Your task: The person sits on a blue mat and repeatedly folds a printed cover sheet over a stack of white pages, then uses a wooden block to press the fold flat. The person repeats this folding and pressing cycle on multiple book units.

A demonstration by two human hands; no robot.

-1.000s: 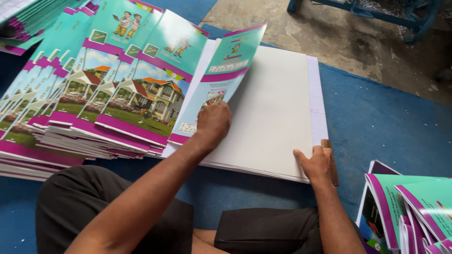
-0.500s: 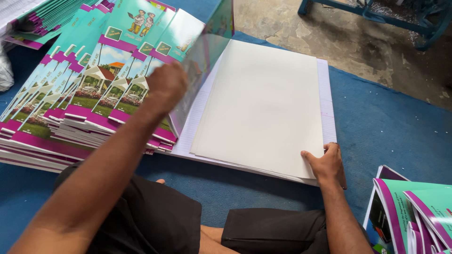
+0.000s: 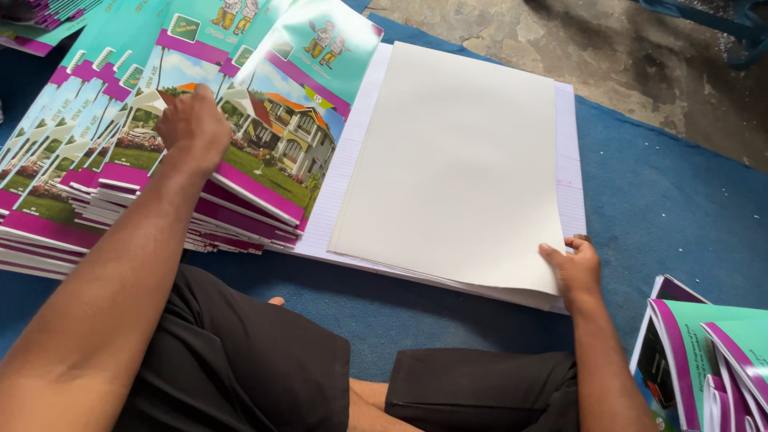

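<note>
**Left hand pressing on the cover stack, right hand pinching the blank sheets**

The person is sitting on a blue mat (image 3: 664, 200) with legs in black shorts (image 3: 240, 360), looking down at the work spread in front. The left hand (image 3: 192, 128) is lying palm-down, fingers loosely curled, on the topmost printed cover (image 3: 280, 136), a glossy sheet showing a house and garden under a teal band with a magenta stripe. It is pressing on the sheet rather than gripping it. That cover is topping a fanned stack of covers (image 3: 88, 184) that is spreading away to the person's left, each one stepped a little from the next.

Just beside the stack, to the right, a pile of blank white sheets (image 3: 456, 160) is lying flat on a wider pile of ruled paper (image 3: 570, 176), whose lined margin is showing along the right and left edges. The right hand (image 3: 572, 268) is closing on the near right corner of these piles, thumb on top of the white sheets and fingers tucked at the edge.

At the lower right, well apart from both hands, more folded covers (image 3: 712, 352) are lying on the mat. Bare concrete floor (image 3: 560, 48) is showing beyond it.
</note>
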